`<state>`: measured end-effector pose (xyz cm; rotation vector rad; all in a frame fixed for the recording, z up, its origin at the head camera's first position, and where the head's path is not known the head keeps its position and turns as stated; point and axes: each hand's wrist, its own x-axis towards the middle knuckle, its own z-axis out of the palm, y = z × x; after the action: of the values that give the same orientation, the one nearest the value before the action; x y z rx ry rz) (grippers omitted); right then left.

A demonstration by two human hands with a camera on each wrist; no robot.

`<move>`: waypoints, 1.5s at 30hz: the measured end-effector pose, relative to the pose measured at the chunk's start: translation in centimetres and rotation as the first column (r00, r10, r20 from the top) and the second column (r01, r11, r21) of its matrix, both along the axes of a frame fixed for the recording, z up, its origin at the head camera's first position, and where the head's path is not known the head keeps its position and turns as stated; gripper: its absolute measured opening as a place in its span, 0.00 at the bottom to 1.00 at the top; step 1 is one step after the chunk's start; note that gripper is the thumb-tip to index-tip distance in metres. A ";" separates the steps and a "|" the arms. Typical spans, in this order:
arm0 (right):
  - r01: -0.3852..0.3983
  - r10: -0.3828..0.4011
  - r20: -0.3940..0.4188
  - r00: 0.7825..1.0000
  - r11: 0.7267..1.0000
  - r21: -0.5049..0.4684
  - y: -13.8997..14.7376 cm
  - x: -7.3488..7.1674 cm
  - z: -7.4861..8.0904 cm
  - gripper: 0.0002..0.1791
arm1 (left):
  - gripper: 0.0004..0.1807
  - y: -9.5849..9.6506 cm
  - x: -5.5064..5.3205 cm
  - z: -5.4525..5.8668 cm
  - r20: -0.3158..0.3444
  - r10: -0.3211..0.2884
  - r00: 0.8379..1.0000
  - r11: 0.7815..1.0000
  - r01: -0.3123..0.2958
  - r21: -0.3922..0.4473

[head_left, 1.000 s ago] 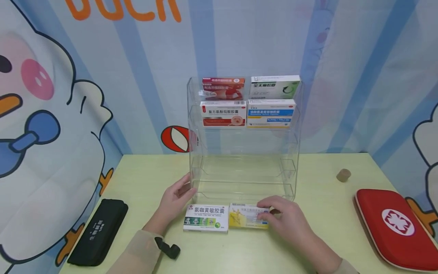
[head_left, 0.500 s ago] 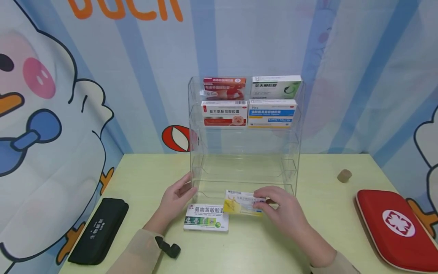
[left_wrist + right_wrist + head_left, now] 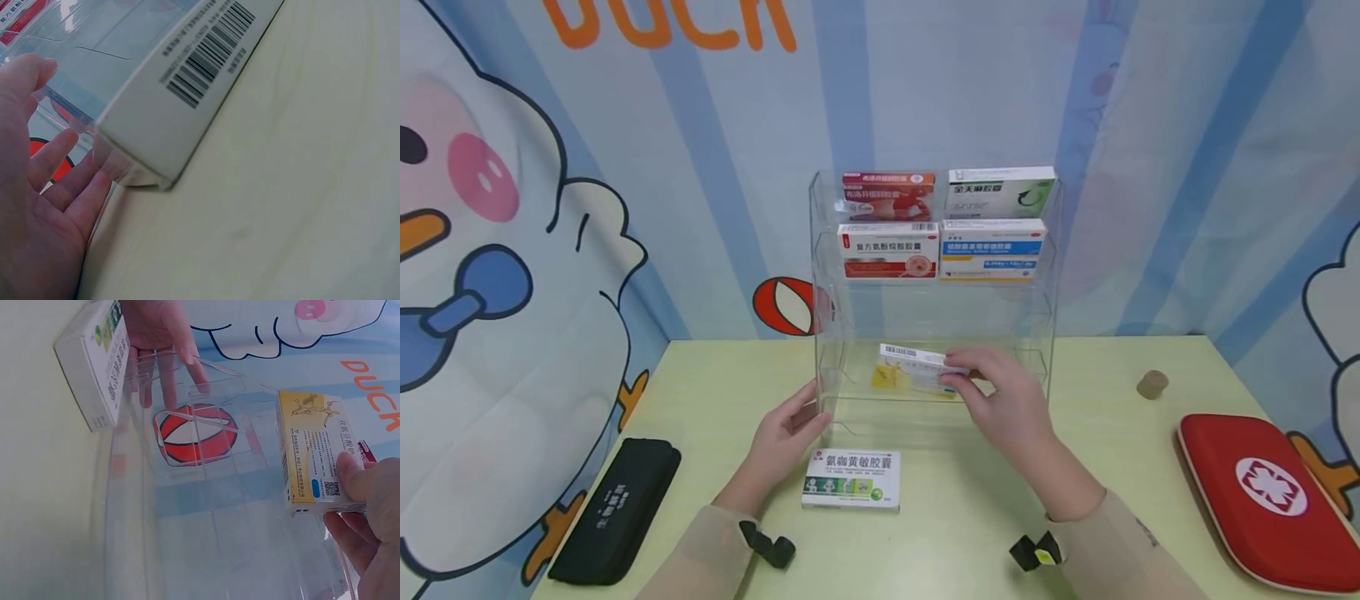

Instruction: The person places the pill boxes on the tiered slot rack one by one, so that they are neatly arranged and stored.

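My right hand (image 3: 1000, 396) pinches a yellow-and-white medicine box (image 3: 902, 372) by its right end, thumb in front and fingers behind. The box is slightly tilted and overlaps the lower tiers of a clear tiered display rack (image 3: 936, 312). In the right wrist view the printed face of this medicine box (image 3: 315, 450) shows a QR code near the thumb. My left hand (image 3: 786, 437) holds the rack's lower left side, its thumb at the front edge. A white medicine box with a green band (image 3: 852, 479) lies before the rack; its barcoded side (image 3: 206, 59) fills the left wrist view.
Upper tiers hold a red box (image 3: 889, 197), a white-and-green box (image 3: 1000, 193), a white-and-red box (image 3: 889, 251) and a blue-and-white box (image 3: 992, 250). A black case (image 3: 616, 510) lies left, a red first-aid case (image 3: 1270, 500) right, near a small brown cylinder (image 3: 1152, 384).
My right hand has lifted the yellow-and-white medicine box off the table and carried it up and back to the rack's lower tiers. My left hand stays at the rack's side.
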<state>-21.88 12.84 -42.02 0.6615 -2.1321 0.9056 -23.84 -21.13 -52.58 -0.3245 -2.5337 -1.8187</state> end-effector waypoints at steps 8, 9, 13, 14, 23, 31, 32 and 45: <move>0.018 -0.016 -0.062 0.998 0.999 0.033 -1.1 -2.8 2.9 0.10 | 0.36 0.0 0.1 -0.1 -0.001 -0.004 1.000 1.000 0.004 0.013; 0.022 -0.019 -0.073 0.997 0.999 0.036 -1.2 -3.1 3.1 0.09 | 0.36 0.0 0.1 -0.1 -0.001 -0.005 1.000 1.000 0.005 0.014; 0.027 -0.022 -0.117 0.993 0.999 0.040 -1.7 -4.2 3.7 0.09 | 0.36 0.0 0.1 0.0 0.007 -0.001 1.000 1.000 0.001 0.005; 0.026 -0.021 -0.129 0.991 0.999 0.038 -1.9 -4.4 3.8 0.08 | 0.36 0.0 0.2 0.0 0.008 0.001 1.000 1.000 -0.001 0.003; 0.059 -0.055 -0.156 0.986 0.998 0.024 -3.2 -6.0 3.8 0.08 | 0.36 0.1 0.2 0.1 0.004 -0.017 1.000 1.000 0.017 0.021; 0.067 -0.061 -0.126 0.990 0.997 0.042 -4.2 -7.0 3.5 0.06 | 0.36 0.1 0.3 0.3 -0.001 -0.017 1.000 1.000 0.017 0.018; 0.063 -0.058 -0.114 0.992 0.997 0.045 -4.3 -7.1 3.5 0.06 | 0.36 0.1 0.3 0.3 -0.002 -0.017 1.000 1.000 0.017 0.018; 0.049 -0.046 -0.031 0.998 0.996 0.080 -5.5 -7.5 2.5 0.06 | 0.36 0.1 0.4 0.7 -0.010 -0.018 1.000 1.000 0.018 0.021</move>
<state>-29.35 7.33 -39.55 0.6573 -2.1580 0.7835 -23.48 -21.05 -51.92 -0.3562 -2.5122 -1.8435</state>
